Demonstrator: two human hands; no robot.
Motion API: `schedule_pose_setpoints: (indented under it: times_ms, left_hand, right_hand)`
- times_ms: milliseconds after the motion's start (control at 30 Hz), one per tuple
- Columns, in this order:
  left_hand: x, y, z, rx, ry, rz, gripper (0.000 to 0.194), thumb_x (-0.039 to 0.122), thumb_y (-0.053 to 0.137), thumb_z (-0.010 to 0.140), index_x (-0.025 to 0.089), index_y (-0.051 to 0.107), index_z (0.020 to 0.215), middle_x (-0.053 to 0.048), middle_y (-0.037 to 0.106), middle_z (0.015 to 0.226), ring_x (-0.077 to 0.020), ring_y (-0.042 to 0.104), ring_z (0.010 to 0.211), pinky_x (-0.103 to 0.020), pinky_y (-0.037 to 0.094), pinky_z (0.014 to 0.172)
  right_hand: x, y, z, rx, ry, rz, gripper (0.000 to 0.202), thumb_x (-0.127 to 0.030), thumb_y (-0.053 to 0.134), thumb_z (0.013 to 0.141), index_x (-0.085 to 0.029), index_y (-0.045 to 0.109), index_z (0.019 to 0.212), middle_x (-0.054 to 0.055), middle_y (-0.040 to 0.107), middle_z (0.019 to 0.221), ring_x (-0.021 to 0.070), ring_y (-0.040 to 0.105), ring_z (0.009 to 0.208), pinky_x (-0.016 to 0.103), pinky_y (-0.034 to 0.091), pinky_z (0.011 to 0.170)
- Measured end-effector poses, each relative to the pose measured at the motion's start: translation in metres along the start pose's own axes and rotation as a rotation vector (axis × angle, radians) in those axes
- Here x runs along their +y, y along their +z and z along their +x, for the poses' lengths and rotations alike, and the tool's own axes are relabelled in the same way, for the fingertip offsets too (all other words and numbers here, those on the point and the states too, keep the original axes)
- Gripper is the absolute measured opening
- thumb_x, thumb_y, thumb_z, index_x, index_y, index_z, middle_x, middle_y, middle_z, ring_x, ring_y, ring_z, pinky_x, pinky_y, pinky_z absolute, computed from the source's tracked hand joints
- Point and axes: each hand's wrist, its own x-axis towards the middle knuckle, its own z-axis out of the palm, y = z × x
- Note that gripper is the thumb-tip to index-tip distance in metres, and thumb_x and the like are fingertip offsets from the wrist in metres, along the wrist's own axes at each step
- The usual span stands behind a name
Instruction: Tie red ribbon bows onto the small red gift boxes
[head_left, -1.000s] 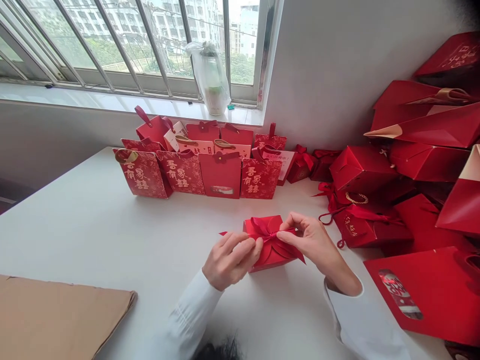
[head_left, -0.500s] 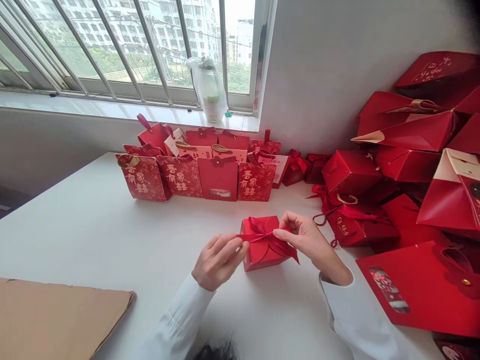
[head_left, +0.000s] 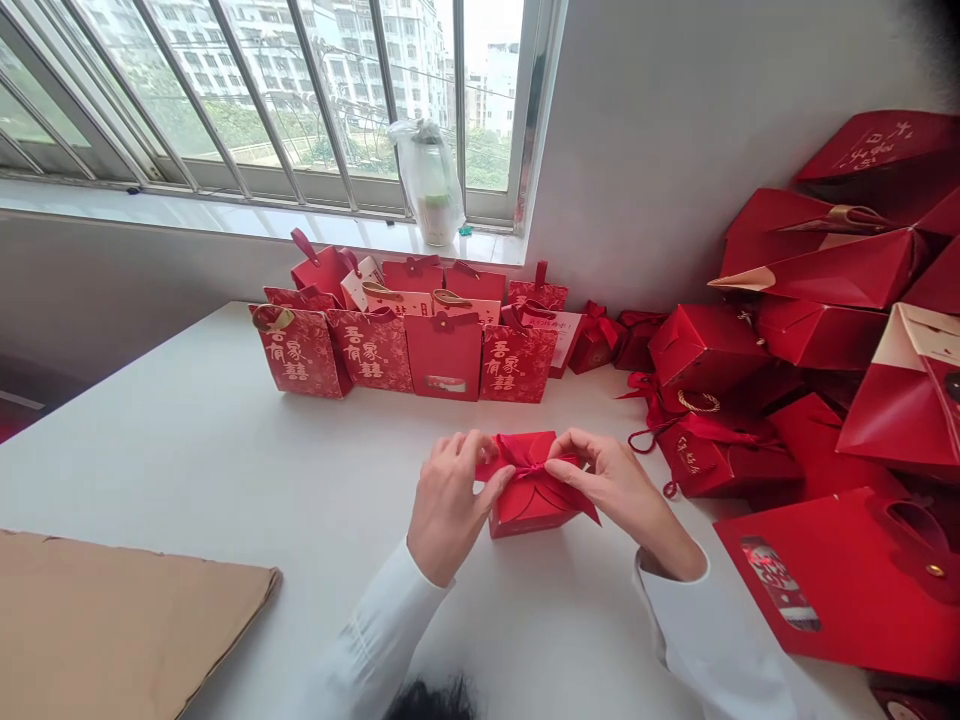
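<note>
A small red gift box (head_left: 534, 518) sits on the white table in front of me, with a dark red ribbon (head_left: 531, 466) tied in a bow on its top. My left hand (head_left: 451, 500) is at the box's left side, its thumb by the knot and its curled fingers around the bow's left part. My right hand (head_left: 609, 482) pinches the ribbon just right of the knot between thumb and forefinger. One pointed ribbon tail hangs over the box's right edge. The left fingertips partly hide the left loop.
Behind the box stands a row of red printed gift bags (head_left: 446, 355) below the window sill. A heap of red boxes (head_left: 712, 345) and a large red bag (head_left: 847, 580) fill the right side. Cardboard (head_left: 127, 630) lies front left. A bagged cup (head_left: 433, 190) stands on the sill.
My left hand has let go of the outstretched left ribbon end and moved right, up to the knot. My right hand stays at nearly the same spot. The view has shifted slightly.
</note>
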Motion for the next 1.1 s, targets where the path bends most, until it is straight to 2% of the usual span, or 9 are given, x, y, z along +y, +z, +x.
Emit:
schedule_pose_setpoints:
  times_ms: [133, 233, 367, 533, 700, 800, 900, 967, 1100]
  left_hand:
    - [0.008, -0.008, -0.002, -0.178, -0.120, 0.001, 0.020, 0.041, 0.051, 0.086, 0.022, 0.044, 0.082, 0.006, 0.050, 0.059, -0.0137, 0.047, 0.051, -0.022, 0.031, 0.050]
    - [0.013, -0.014, 0.001, -0.227, -0.169, -0.009, 0.022, 0.039, 0.050, 0.085, 0.021, 0.046, 0.073, 0.006, 0.046, 0.053, -0.0130, 0.042, 0.049, -0.023, 0.026, 0.049]
    - [0.012, -0.016, 0.009, -0.285, -0.227, -0.177, 0.025, 0.038, 0.054, 0.081, 0.019, 0.060, 0.066, 0.002, 0.059, 0.059, -0.0125, 0.048, 0.054, -0.022, 0.030, 0.051]
    - [0.011, -0.016, 0.013, -0.398, -0.314, -0.472, 0.029, 0.038, 0.056, 0.079, 0.016, 0.075, 0.080, -0.003, 0.073, 0.076, -0.0177, 0.060, 0.070, -0.024, 0.043, 0.062]
    - [0.010, -0.015, 0.014, -0.409, -0.398, -0.711, 0.029, 0.040, 0.062, 0.076, 0.016, 0.076, 0.082, -0.006, 0.073, 0.082, -0.0200, 0.062, 0.079, -0.027, 0.046, 0.068]
    - [0.007, -0.015, 0.015, -0.373, -0.450, -0.845, 0.030, 0.044, 0.065, 0.073, 0.017, 0.076, 0.080, -0.004, 0.068, 0.068, -0.0168, 0.059, 0.071, -0.025, 0.044, 0.061]
    - [0.005, -0.015, 0.015, -0.401, -0.578, -0.930, 0.032, 0.047, 0.066, 0.070, 0.017, 0.074, 0.076, 0.002, 0.053, 0.048, -0.0082, 0.041, 0.047, -0.020, 0.029, 0.044]
    - [0.004, -0.014, 0.016, -0.440, -0.640, -0.952, 0.034, 0.049, 0.065, 0.069, 0.017, 0.073, 0.076, 0.005, 0.046, 0.045, -0.0053, 0.030, 0.042, -0.020, 0.020, 0.041]
    - [0.004, -0.015, 0.014, -0.357, -0.526, -0.798, 0.031, 0.046, 0.062, 0.075, 0.016, 0.071, 0.076, -0.001, 0.061, 0.064, -0.0107, 0.048, 0.058, -0.021, 0.033, 0.051]
  right_hand:
    - [-0.005, 0.003, -0.002, 0.039, -0.032, -0.057, 0.014, -0.030, 0.055, 0.082, -0.021, 0.059, 0.072, -0.003, 0.061, 0.070, 0.0105, 0.048, 0.054, 0.023, 0.033, 0.050]
    - [-0.007, 0.005, -0.003, 0.074, -0.094, -0.112, 0.014, -0.029, 0.054, 0.083, -0.021, 0.058, 0.072, -0.001, 0.063, 0.075, 0.0118, 0.050, 0.058, 0.024, 0.034, 0.051]
    - [-0.009, 0.007, -0.004, 0.080, -0.099, -0.114, 0.015, -0.028, 0.054, 0.082, -0.021, 0.055, 0.069, -0.001, 0.063, 0.071, 0.0127, 0.051, 0.061, 0.024, 0.035, 0.051]
    - [-0.006, 0.009, -0.004, 0.065, -0.028, 0.026, 0.015, -0.028, 0.058, 0.080, -0.020, 0.056, 0.068, -0.002, 0.061, 0.067, 0.0117, 0.051, 0.059, 0.023, 0.038, 0.054]
    - [0.001, 0.009, -0.003, 0.054, 0.007, 0.243, 0.014, -0.030, 0.062, 0.079, -0.019, 0.057, 0.072, -0.001, 0.061, 0.069, 0.0117, 0.051, 0.062, 0.024, 0.040, 0.059]
    - [0.001, 0.009, -0.003, 0.008, 0.017, 0.315, 0.017, -0.031, 0.063, 0.079, -0.018, 0.057, 0.071, -0.001, 0.061, 0.069, 0.0122, 0.052, 0.063, 0.024, 0.041, 0.059]
    - [-0.001, 0.011, -0.003, -0.034, 0.018, 0.324, 0.021, -0.034, 0.064, 0.079, -0.019, 0.055, 0.068, -0.001, 0.059, 0.066, 0.0125, 0.051, 0.061, 0.024, 0.041, 0.055]
    - [-0.001, 0.012, -0.003, -0.021, 0.020, 0.302, 0.022, -0.035, 0.064, 0.079, -0.019, 0.054, 0.067, -0.001, 0.059, 0.065, 0.0128, 0.051, 0.061, 0.024, 0.041, 0.054]
    - [0.003, 0.013, -0.001, 0.021, 0.047, 0.296, 0.021, -0.034, 0.065, 0.077, -0.019, 0.055, 0.068, -0.001, 0.061, 0.067, 0.0133, 0.053, 0.063, 0.024, 0.043, 0.057]
